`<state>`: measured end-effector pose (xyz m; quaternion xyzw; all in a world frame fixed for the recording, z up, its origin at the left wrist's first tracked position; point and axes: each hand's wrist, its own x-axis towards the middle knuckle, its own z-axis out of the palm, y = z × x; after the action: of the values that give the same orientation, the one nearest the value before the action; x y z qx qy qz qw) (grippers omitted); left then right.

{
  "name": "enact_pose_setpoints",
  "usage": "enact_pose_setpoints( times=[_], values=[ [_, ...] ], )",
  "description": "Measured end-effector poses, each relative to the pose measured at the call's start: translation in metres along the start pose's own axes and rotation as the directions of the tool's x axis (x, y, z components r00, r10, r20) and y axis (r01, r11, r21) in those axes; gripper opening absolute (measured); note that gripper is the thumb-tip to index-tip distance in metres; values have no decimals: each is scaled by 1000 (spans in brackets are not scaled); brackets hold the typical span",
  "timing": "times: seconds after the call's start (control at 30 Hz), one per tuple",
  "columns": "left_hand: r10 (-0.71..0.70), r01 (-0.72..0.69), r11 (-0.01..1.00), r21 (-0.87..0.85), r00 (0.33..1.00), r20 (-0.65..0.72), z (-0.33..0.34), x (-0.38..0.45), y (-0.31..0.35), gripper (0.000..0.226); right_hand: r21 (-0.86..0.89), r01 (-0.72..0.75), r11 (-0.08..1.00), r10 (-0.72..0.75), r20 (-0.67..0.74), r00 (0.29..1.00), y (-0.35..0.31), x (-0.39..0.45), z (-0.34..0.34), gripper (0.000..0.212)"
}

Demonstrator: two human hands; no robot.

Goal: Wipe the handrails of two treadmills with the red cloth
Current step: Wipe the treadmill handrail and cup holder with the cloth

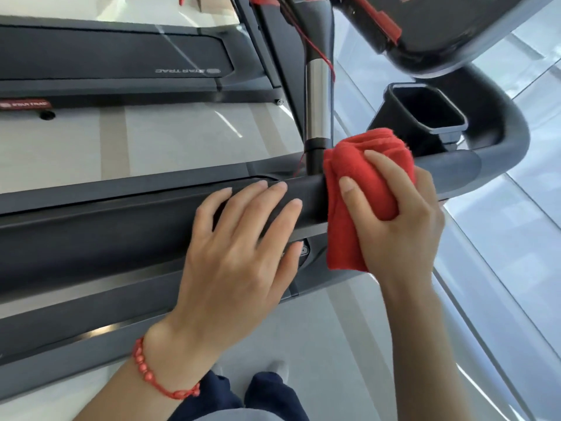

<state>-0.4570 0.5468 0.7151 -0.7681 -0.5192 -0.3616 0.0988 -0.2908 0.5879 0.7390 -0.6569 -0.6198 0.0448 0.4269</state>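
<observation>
Right hand (400,226) clamps red cloth (361,183) around handrail (300,192); left hand (239,247) flat, fingers straight, resting on rail. Cloth soft, light, bunches easily: likely best gripped wrapped.

This is a gym or fitness room, and the exercise machines show it. A treadmill (394,31) fills the right and middle of the frame, with a padded dark handrail (303,192) running across the centre, a shiny metal upright post (317,98) rising toward the top, and a black cup holder (425,110) set at the upper right beside the console. A red safety clip (385,24) with a cord hangs near the top. A second treadmill (106,53) lies in the upper left, its dark belt deck carrying a brand logo (186,70). The floor (182,135) between them is pale, glossy tile.
</observation>
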Motion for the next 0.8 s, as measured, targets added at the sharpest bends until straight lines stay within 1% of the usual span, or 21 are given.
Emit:
enact_pose_setpoints(
  times=[0.07, 0.13, 0.2, 0.3, 0.37, 0.5, 0.57, 0.63, 0.73, 0.8],
  values=[
    [-1, 1, 1000, -2, 1000, 30, 9, 9, 8, 32, 24, 51, 998, -52, 39, 998, 1, -2, 0, 42],
    [-3, 3, 1000, 8, 999, 51, 18, 17, 13, 34, 50, 67, 996, -69, 50, 996, 8, 3, -4, 42],
    [-1, -1, 999, 45, 998, 59, 25, 20, 16, 33, 41, 37, 998, -38, 17, 999, 19, 13, -9, 40],
    [13, -17, 995, 98, 999, 40, 32, 20, 16, 31, 32, -57, 998, 59, -60, 996, 34, 27, -15, 38],
    [22, -24, 994, 111, 999, 24, 34, 19, 16, 30, 11, -72, 997, 72, -62, 995, 37, 30, -15, 38],
    [13, -13, 992, 122, 1000, 4, 34, 21, 17, 28, 10, 55, 998, -55, 1, 998, 34, 22, -12, 41],
    [-9, 9, 993, 116, 1000, -5, 34, 23, 20, 27, 39, 79, 996, -80, 28, 996, 38, 24, -14, 41],
    [-27, 28, 995, 97, 1000, -12, 35, 27, 25, 27, 44, 52, 998, -53, 22, 998, 48, 32, -19, 40],
    [-24, 26, 997, 68, 999, -23, 42, 36, 35, 28, 30, -44, 999, 46, -53, 998, 66, 48, -30, 38],
    [-7, 8, 999, 46, 1000, -19, 49, 44, 45, 28, 20, -107, 994, 108, -75, 991, 73, 56, -34, 38]
  ],
)
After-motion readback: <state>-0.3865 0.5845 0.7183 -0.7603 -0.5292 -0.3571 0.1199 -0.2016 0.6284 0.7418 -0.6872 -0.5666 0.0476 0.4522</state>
